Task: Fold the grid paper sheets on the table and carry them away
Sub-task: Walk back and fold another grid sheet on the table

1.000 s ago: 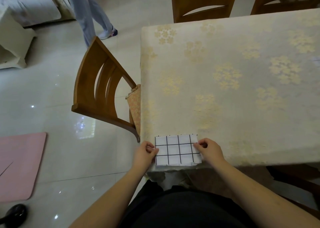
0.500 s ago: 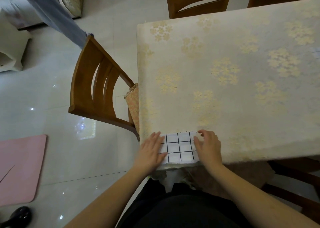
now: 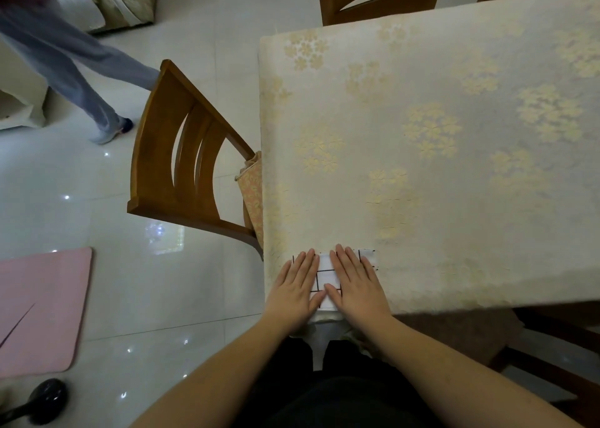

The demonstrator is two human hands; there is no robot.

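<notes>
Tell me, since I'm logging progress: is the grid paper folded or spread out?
Folded. The paper is a small block at the table edge, pressed flat under the left hand and right hand.

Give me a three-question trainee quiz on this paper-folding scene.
1. True or false: both hands lie flat on the paper.
2. Which table edge is the paper at? A far, B near, C right.
3. What lies on the floor at the left, pink?

Key:
1. True: left hand and right hand press it with straight fingers.
2. B.
3. A mat.
</notes>
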